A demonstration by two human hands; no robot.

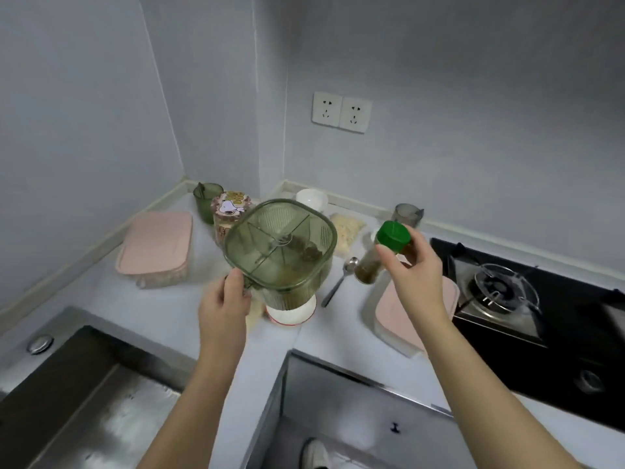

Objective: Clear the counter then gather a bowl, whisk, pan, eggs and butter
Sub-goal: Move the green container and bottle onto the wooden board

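Bare counter (pixel 159 309) lies mostly near the front edge beneath the left hand (pixel 225 308), between the sink (pixel 84 384) at its left and the stove (pixel 541 333) beside the right hand (pixel 417 269). The left hand grips the handle of a green divided box (pixel 280 245) held over a white bowl (pixel 292 314); the right hand's fingers curl round a green-capped jar (pixel 368 265).

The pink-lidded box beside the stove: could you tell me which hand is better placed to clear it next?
Probably the right hand: it is right above that box, though it must first set down the green-capped jar. The left hand is farther off, gripping the green container.
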